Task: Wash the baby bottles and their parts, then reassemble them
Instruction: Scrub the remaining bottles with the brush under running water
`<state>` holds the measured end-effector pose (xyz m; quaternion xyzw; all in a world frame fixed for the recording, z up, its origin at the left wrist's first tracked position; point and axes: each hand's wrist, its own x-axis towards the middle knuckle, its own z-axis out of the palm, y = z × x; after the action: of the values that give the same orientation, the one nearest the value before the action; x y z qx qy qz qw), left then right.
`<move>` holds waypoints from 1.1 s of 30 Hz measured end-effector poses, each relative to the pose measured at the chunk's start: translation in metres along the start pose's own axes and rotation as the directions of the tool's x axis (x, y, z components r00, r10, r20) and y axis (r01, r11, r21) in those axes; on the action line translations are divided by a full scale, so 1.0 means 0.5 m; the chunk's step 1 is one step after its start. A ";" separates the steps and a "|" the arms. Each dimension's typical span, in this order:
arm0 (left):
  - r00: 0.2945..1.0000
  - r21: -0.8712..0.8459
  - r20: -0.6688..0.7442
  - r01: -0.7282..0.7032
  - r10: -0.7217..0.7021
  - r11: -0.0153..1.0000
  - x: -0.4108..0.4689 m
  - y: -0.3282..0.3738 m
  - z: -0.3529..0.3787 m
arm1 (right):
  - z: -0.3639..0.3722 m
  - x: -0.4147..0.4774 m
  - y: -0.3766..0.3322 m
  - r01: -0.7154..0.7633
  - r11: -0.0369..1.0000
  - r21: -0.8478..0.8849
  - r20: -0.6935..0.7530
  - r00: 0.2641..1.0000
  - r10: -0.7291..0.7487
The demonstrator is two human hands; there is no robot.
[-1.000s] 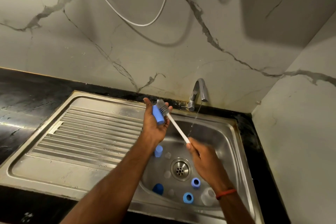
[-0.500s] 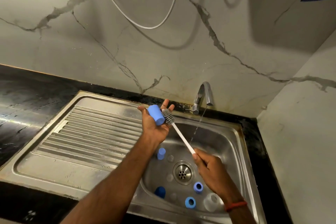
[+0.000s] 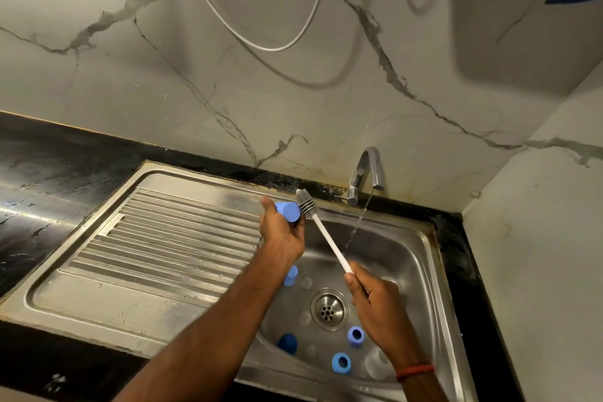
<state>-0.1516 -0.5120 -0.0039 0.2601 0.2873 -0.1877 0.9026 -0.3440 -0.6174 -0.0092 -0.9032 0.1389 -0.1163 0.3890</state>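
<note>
The left hand (image 3: 282,237) holds a blue cap (image 3: 287,211) above the sink (image 3: 421,258). The right hand (image 3: 372,300) grips the brush (image 3: 330,242). The cap has turned sideways, and the brush head now sits by its end, so scrubbing goes on

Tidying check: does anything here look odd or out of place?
The curved chrome tap runs unused; its stream falls into the steel sink basin, missing the blue bottle cap and grey-bristled brush.

Left hand (image 3: 283,232) grips blue cap (image 3: 287,211) beside bottle brush (image 3: 321,228) held by right hand (image 3: 375,300), over sink (image 3: 421,258) w/ tap (image 3: 363,173) running.
</note>
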 end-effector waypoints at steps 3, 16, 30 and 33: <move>0.998 0.046 0.007 -0.069 0.069 0.997 -0.008 -0.016 -0.003 | 0.002 0.013 -0.016 0.034 0.999 -0.039 -0.023 0.999 -0.035; 0.987 0.187 -0.089 -0.113 0.131 0.976 -0.025 -0.010 0.010 | -0.018 0.047 -0.009 0.130 0.969 -0.212 0.017 0.991 -0.129; 0.995 0.144 -0.058 -0.073 0.082 0.987 -0.016 0.015 0.007 | -0.034 0.046 0.019 0.218 0.966 -0.141 0.068 0.975 -0.210; 0.999 0.076 -0.045 -0.010 0.013 0.997 -0.011 0.026 -0.005 | -0.050 0.031 0.073 0.056 0.989 -0.139 -0.002 0.998 -0.057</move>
<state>-0.1504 -0.4992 0.0023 0.3000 0.2988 -0.1872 0.8864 -0.3436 -0.6634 -0.0175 -0.9314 0.1223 -0.1199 0.3213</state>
